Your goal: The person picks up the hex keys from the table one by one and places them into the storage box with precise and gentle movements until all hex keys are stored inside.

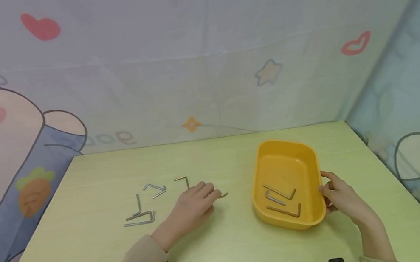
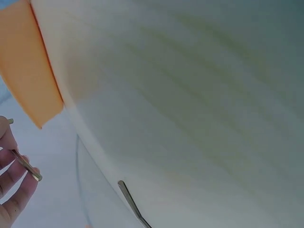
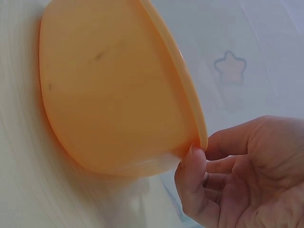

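My left hand [image 1: 196, 200] is over the middle of the table and pinches a brass-coloured hex key [image 2: 27, 167] between thumb and fingers. Just behind that hand lies another brass-coloured hex key [image 1: 186, 181], partly covered by the fingers. On the right, my right hand [image 1: 343, 197] grips the rim of a yellow plastic tray [image 1: 291, 220], with the thumb [image 3: 191, 168] against the wall. Inside the tray lie two bronze-toned hex keys, one near the front [image 1: 284, 212], and a silver hex key [image 1: 275, 198] between them.
Left of my left hand several hex keys lie loose, among them a silver hex key [image 1: 139, 224] and a silver pair [image 1: 158, 189] farther back. A printed cloth [image 1: 203, 63] hangs behind the table [image 1: 230, 252] and along its sides.
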### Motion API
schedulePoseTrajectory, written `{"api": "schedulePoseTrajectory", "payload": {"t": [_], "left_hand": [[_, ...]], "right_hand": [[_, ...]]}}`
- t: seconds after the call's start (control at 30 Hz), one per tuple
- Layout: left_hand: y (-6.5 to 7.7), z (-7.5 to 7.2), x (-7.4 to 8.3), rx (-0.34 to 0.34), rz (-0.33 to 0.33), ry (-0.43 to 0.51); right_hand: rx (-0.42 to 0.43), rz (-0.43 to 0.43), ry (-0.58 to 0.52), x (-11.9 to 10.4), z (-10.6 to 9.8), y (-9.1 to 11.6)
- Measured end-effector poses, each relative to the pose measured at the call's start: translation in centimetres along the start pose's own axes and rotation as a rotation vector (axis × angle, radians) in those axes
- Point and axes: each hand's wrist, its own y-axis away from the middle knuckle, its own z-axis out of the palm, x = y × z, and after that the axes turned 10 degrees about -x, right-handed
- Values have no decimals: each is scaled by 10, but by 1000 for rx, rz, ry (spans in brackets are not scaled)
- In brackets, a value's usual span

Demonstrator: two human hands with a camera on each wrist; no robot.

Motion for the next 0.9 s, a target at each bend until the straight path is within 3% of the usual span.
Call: {"api": "schedulePoseTrajectory", "payload": {"t": [0.3, 0.57, 0.9], "left_hand": [[-19, -3, 10, 22, 9, 3], [-41, -12, 19, 20, -13, 85], [-63, -20, 24, 40, -7, 102]], "right_hand": [[-1, -5, 11, -2, -1, 0], [0, -3, 19, -3, 0, 0], [-9, 0, 14, 0, 1, -1]]}}
